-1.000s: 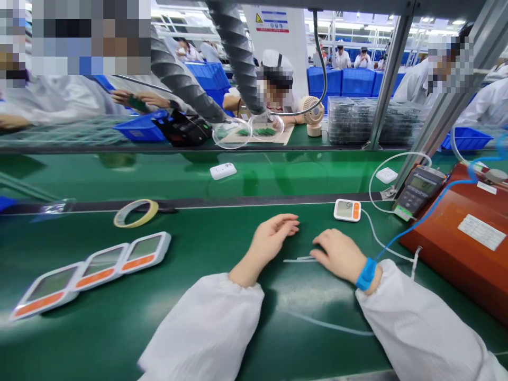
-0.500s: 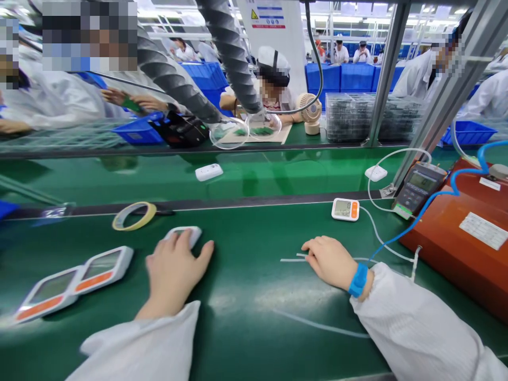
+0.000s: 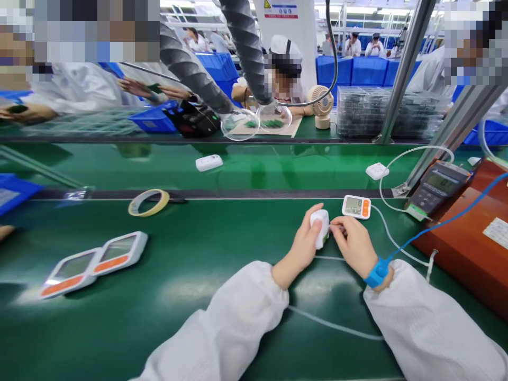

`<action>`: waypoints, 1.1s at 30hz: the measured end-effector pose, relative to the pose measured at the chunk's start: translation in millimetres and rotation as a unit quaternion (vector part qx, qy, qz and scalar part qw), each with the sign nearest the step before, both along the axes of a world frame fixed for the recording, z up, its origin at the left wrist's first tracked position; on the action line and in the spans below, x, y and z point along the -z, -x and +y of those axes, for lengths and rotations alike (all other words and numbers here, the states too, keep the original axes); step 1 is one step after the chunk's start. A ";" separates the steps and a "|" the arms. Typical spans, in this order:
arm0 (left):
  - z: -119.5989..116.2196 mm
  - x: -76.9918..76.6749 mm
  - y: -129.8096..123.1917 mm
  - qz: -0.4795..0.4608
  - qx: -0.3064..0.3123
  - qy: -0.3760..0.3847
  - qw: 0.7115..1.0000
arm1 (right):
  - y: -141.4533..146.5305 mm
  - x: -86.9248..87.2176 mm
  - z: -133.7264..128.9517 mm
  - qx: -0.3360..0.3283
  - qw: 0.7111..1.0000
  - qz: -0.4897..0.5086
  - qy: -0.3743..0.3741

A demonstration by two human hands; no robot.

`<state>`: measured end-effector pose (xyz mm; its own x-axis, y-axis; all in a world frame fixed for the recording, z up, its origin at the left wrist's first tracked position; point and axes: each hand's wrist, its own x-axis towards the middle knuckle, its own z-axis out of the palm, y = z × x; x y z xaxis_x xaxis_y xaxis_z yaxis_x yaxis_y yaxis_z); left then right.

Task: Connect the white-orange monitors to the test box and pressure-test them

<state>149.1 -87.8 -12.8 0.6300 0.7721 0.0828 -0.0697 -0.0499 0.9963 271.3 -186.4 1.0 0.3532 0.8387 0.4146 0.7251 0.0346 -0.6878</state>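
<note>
My left hand (image 3: 302, 241) is wrapped round a small white device (image 3: 319, 227), held up off the green surface. Against the device's right side, my right hand (image 3: 355, 243) has its fingers pinched together; what they hold is too small to make out. A blue band circles my right wrist. Just behind my right hand lies a white and orange display unit (image 3: 356, 207) with a thin tube on it. Two larger white and orange units (image 3: 119, 254) rest touching each other at the left.
A tape roll (image 3: 148, 203) lies at the left near the dark rail. At the right stand a handheld meter (image 3: 438, 185) and a reddish-brown box (image 3: 476, 233), with tubes and a blue cord. White pieces lie on the far green strip. Other people sit beyond.
My left hand has moved right, carrying the white device from the surface to my right hand. My right hand's fingers have come up to the device. The view has shifted slightly.
</note>
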 end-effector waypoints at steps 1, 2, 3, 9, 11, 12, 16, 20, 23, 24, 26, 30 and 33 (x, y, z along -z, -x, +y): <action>-3.0 1.4 -0.7 -0.011 0.017 0.027 0.999 | -0.7 0.4 0.3 -0.001 1.000 0.013 -0.008; -3.6 2.7 0.5 -0.021 0.031 0.057 0.998 | -0.8 0.8 0.4 -0.006 1.000 0.018 -0.010; -2.7 3.7 2.8 -0.030 0.038 0.083 0.995 | -0.4 1.3 0.4 -0.014 1.000 0.019 -0.012; 0.0 4.9 12.6 -0.031 0.032 0.098 0.994 | 3.3 -0.4 -2.6 -0.093 0.995 -0.020 -0.037; -3.1 3.4 11.9 -0.032 0.030 0.096 0.994 | 3.8 -2.4 -3.9 -0.084 0.995 -0.011 -0.054; -4.5 2.3 11.5 -0.032 0.028 0.097 0.994 | 4.1 -3.3 -4.5 -0.074 0.995 -0.002 -0.064; -7.3 -3.6 11.4 -0.009 0.037 0.076 0.996 | 6.4 -5.9 -5.7 -0.067 0.995 0.016 -0.071; -7.6 -8.3 12.5 0.006 0.046 0.047 0.998 | 9.1 -6.5 -5.9 -0.073 0.996 0.015 -0.058; -7.9 -8.3 12.4 0.006 0.047 0.034 0.998 | 10.4 -6.5 -6.0 -0.067 0.996 0.016 -0.062; -8.0 -7.8 12.2 0.006 0.047 0.031 0.998 | 10.6 -6.4 -6.1 -0.063 0.996 0.018 -0.064; -8.3 -6.9 11.7 0.006 0.050 0.028 0.998 | 10.7 -6.4 -6.2 -0.059 0.996 0.021 -0.063; -8.5 -5.9 11.5 0.003 0.050 0.024 0.998 | 9.8 -6.5 -6.2 -0.077 0.995 0.030 -0.053; -8.4 -5.2 11.8 0.002 0.054 0.022 0.998 | 9.6 -6.9 -6.1 -0.082 0.995 0.036 -0.050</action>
